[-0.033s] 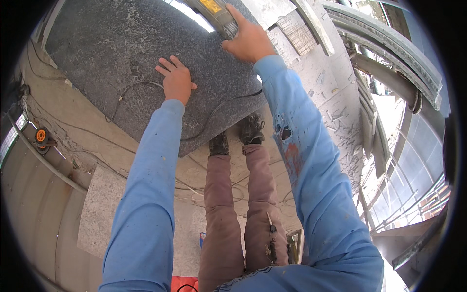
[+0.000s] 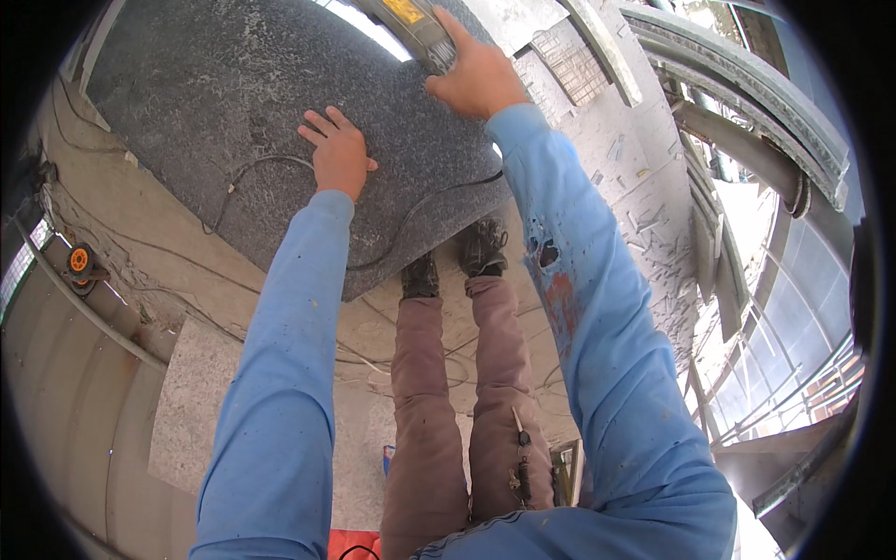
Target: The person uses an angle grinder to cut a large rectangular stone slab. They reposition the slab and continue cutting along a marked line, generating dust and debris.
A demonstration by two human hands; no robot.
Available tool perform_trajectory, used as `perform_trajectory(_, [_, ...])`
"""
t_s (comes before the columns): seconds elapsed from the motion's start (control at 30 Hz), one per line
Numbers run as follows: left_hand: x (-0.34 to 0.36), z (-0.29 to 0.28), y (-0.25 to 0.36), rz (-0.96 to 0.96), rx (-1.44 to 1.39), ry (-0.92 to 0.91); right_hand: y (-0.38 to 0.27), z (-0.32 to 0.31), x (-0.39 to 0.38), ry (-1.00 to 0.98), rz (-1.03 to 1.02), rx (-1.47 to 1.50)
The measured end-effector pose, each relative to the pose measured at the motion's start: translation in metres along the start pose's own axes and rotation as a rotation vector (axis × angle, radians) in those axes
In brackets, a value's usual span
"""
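Observation:
My left hand [image 2: 340, 154] rests palm down on a dark grey speckled slab [image 2: 215, 93], fingers spread and nothing held. A thin dark cable [image 2: 271, 160] crosses the slab and passes toward that hand; another cable [image 2: 411, 215] curves over the slab's near right part. At the top, beyond the slab's right side, my right hand [image 2: 481, 75] is closed round the end of a long grey tool [image 2: 425, 39] with a yellow label. The tool's far end runs out of the picture, so its exact kind does not show.
Small stone chips [image 2: 644, 219] lie scattered on the pale surface to the right, beside long grey strips [image 2: 747, 89]. A metal pipe [image 2: 775, 154] stands farther right. Cables cross the dusty floor [image 2: 187, 243] by my shoes [image 2: 481, 247]; an orange-hubbed wheel [image 2: 80, 259] sits far left.

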State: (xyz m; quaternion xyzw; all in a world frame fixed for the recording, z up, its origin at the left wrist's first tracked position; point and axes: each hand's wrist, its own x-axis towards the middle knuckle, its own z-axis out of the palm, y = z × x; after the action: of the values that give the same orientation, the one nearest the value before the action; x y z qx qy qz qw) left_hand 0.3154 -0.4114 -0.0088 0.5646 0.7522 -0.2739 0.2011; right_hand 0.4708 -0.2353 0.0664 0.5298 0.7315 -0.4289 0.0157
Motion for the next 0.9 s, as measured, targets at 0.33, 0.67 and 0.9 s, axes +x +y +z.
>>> perform_trajectory(0.33, [-0.005,-0.01,0.005,-0.007,-0.012,0.007,0.0,0.004,0.01,-0.009,0.01,-0.038])
perform_trajectory(0.67, [-0.004,-0.011,0.006,-0.05,-0.116,-0.01,-0.005,0.003,0.017,-0.026,0.008,-0.036])
perform_trajectory(0.9, [-0.004,-0.011,0.007,-0.054,-0.116,-0.011,-0.01,0.003,0.026,-0.005,0.013,-0.062])
